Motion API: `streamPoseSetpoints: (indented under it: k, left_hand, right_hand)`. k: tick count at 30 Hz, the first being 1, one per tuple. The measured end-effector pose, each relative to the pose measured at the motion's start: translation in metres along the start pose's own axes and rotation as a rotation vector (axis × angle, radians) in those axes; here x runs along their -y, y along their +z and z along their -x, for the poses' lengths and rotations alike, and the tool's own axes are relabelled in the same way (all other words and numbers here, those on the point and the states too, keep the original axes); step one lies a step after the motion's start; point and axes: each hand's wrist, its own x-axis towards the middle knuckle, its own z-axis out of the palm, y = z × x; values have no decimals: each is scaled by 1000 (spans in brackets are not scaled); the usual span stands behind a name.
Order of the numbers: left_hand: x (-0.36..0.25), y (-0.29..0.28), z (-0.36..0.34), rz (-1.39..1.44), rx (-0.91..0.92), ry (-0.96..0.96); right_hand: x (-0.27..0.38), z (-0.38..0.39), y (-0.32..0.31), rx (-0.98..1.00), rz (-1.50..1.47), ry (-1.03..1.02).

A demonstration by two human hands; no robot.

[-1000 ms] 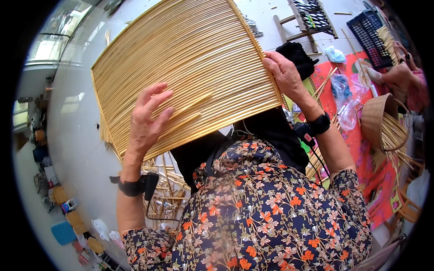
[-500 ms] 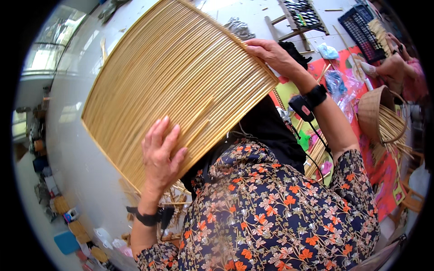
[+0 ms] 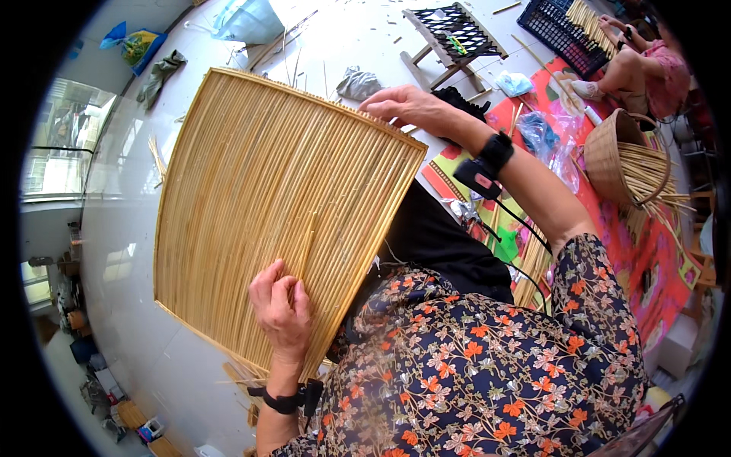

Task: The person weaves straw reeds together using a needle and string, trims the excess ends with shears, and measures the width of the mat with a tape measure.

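Observation:
A large panel of thin yellow-brown sticks [image 3: 251, 190], set side by side within a rim, lies tilted over my lap. My right hand [image 3: 407, 110] is closed over its far right edge, with some of the fingertips hidden behind it. Low on the panel, the fingers of my left hand [image 3: 283, 311] are curled. A short loose stick [image 3: 310, 245] runs up from these fingers, lying against the panel's face. Its lower end is hidden by the hand.
At right, a wicker basket [image 3: 609, 156] of sticks lies tipped on a red patterned sheet [image 3: 636, 263]. Beyond stand a low stool [image 3: 457, 34] and a dark crate [image 3: 560, 34], with another person seated beside it. Grey cloth [image 3: 358, 82] and stick scraps lie on the floor.
The panel has swung more upright and shifted lower in view, with my right hand still on its edge. My left hand has gone from spread fingers to curled ones beside the loose stick.

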Motion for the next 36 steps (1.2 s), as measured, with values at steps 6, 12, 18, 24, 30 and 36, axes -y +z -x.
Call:
streamPoseSetpoints:
  k: [6, 12, 18, 24, 30, 36]
  left_hand:
    - [-1, -13, -16, -2, 94, -93]
    - [-3, -11, -12, -122, 98, -82]
    - [4, -19, -14, -45, 86, -115]
    - [22, -113, -7, 224, -235, -520]
    - [85, -209, 66, -468, -497, -531]
    - [230, -166, 283, -485, -203, -1000]
  right_hand:
    - [-15, 39, 20, -175, 281, -165]
    - [-24, 41, 54, -221, 176, -152]
    - [-30, 35, 54, -189, 132, -169]
    - [-45, 30, 48, -198, 129, -183]
    - [-46, 34, 41, -166, 42, -192]
    - [-34, 30, 49, -229, 239, -240]
